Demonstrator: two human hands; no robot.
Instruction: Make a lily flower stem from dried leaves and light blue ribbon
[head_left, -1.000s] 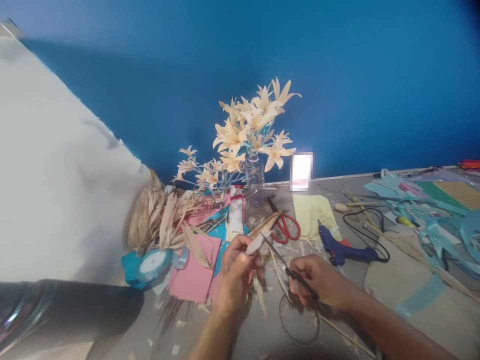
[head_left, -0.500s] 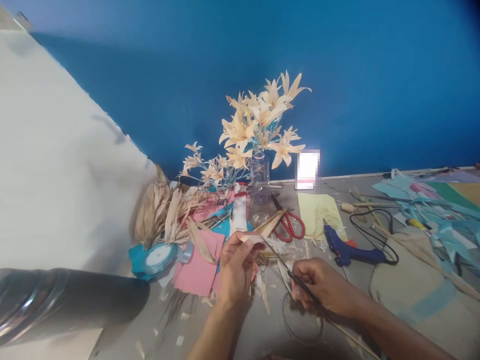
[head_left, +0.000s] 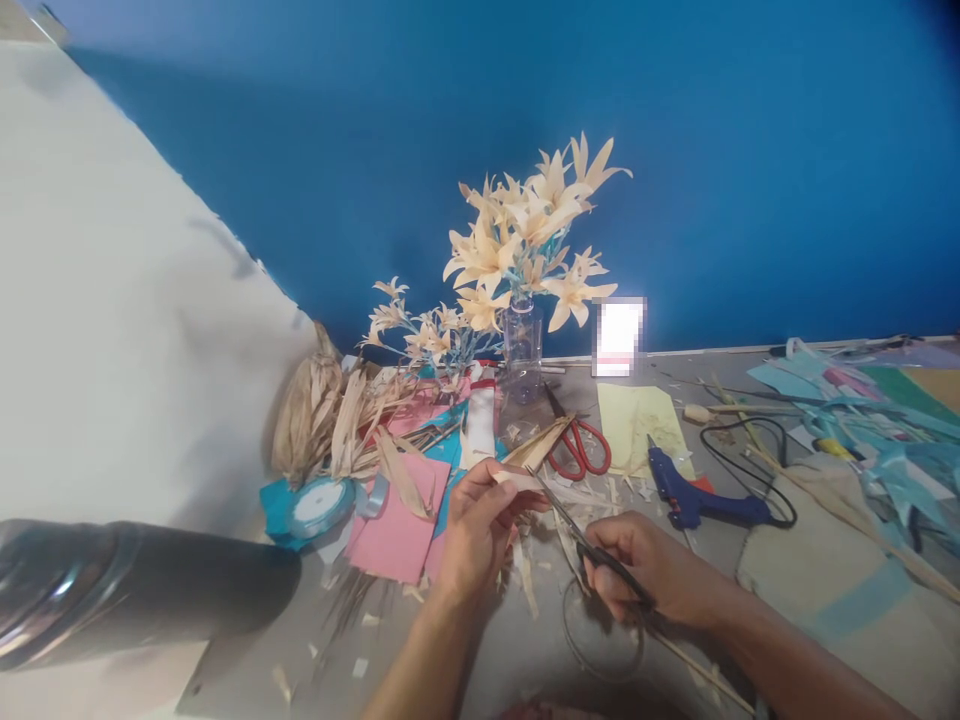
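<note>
Between the thumb and fingers of my left hand (head_left: 480, 520) is a pale strip of dried husk (head_left: 521, 481), its free end pointing right. My right hand (head_left: 637, 565) is closed on dark-handled scissors (head_left: 574, 530). Their blades reach up and left to the husk strip, with the tips at its edge. Part of the scissors' handle is hidden by my fingers. Just beyond my hands, red-handled scissors (head_left: 579, 450) lie on the table beside a folded piece of husk (head_left: 541, 445).
Husk flowers stand in a clear bottle (head_left: 523, 350) at the back. Left are a husk bundle (head_left: 304, 420), a ribbon spool (head_left: 322, 510) and pink paper (head_left: 394, 535). Right are a yellow sheet (head_left: 637, 420), a blue glue gun (head_left: 686, 495) and blue ribbon scraps (head_left: 892, 470). A dark cylinder (head_left: 150, 590) lies left.
The scissors' blades have opened slightly around the edge of the husk strip. Both hands stay in nearly the same place, and the view has shifted a little.
</note>
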